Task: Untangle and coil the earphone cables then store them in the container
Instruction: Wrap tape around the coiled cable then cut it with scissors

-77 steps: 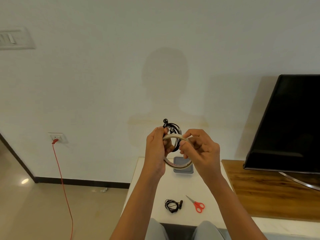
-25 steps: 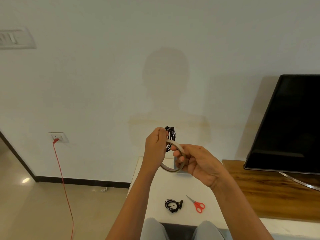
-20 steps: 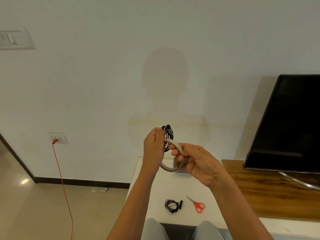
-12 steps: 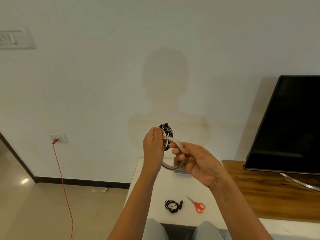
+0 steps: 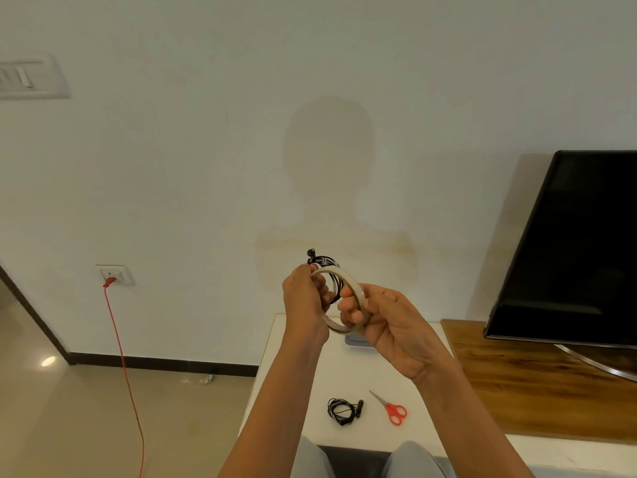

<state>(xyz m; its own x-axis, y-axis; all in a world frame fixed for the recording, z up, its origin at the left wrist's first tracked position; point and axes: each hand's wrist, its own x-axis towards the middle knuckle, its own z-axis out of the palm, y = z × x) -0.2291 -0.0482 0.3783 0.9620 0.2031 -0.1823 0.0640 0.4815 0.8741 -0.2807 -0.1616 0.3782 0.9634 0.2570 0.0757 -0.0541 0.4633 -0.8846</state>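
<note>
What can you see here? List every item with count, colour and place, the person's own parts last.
held earphone coil: one, black, raised above the table
tape roll: one, beige, against that coil
second earphone coil: one, black, on the table's near part
scissors: one, red handles, beside second coil
container: one, grey, on the table's far part
table: one, white, in front
television: one, black, far right
cable: one, red, hangs from wall socket
left hand: one, grips held earphone coil
right hand: one, holds tape roll
</note>
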